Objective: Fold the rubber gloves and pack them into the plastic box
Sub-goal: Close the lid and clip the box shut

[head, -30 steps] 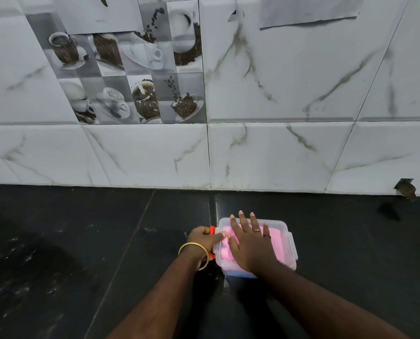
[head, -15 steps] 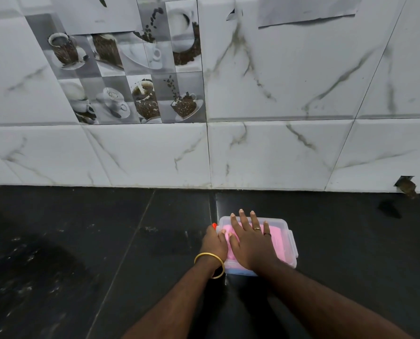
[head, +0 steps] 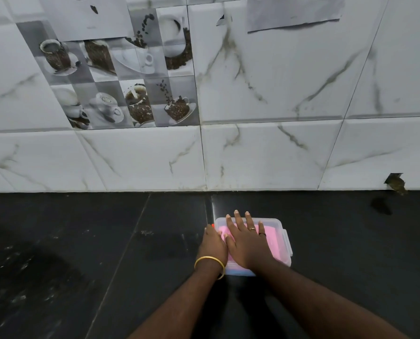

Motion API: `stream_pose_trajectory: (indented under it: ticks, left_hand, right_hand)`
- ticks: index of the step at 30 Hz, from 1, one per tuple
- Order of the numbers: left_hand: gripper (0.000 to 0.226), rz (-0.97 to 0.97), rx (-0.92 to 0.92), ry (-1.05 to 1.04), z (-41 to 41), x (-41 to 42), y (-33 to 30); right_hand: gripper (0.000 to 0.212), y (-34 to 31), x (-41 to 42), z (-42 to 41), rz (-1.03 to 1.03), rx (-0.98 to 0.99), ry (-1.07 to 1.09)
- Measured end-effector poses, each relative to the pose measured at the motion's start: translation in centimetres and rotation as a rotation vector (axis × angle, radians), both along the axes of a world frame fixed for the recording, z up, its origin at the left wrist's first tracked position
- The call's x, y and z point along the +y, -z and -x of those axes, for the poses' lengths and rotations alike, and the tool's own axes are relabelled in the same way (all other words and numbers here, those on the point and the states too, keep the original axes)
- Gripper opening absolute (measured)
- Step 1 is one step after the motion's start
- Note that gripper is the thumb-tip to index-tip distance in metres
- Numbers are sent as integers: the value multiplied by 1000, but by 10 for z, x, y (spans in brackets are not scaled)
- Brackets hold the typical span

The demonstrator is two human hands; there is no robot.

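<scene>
While the right hand [head: 249,245] presses flat on the plastic box [head: 281,241], the left hand [head: 212,244] clasps its left edge.

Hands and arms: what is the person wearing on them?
Both arms are bare, with no sleeves in view. The left hand has a thin gold bangle round its wrist. The right hand wears two rings: a gold-coloured ring on one of its fingers and a dark ring on the next.

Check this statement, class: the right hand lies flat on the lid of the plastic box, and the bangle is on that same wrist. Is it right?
Not quite. The right hand does lie flat on the plastic box, but the head view shows the bangle on the left wrist, by the left hand.
</scene>
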State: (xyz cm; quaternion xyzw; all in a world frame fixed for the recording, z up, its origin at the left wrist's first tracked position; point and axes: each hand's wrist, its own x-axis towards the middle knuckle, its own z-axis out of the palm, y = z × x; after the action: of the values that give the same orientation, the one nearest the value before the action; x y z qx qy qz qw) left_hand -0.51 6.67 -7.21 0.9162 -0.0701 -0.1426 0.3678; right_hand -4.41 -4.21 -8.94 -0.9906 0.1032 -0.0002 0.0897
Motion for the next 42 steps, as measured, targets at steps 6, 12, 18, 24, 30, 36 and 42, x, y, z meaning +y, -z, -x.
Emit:
stream_pose_trajectory:
  ticks: [6,12,18,24,30,36,42]
  left_hand:
    - [63,-472,-364,354,-7,-11,-12]
    - [129,-577,-130,812,-11,-47,-41]
    - [143,-730,-102,858,-7,-68,-48]
    - [141,-724,-95,842,-5,-69,-49]
    - [139,-713,-99,834,-5,-68,-49]
    - [137,-689,-69,821,-2,-65,-52]
    - [135,-680,-55,813,1,-64,-56]
  right_hand:
    - [58,-20,-20,8,-354,-160,99]
    - [53,-33,-77,35,-582,-416,510]
    - [60,-13,-102,68,-1080,-69,754]
    - [61,2,-93,77,-1393,54,753]
    - [45,5,-92,74,-1357,-15,764]
    - [34,7,-94,70,-955,-184,663]
    - [34,8,-91,68,-596,-124,579]
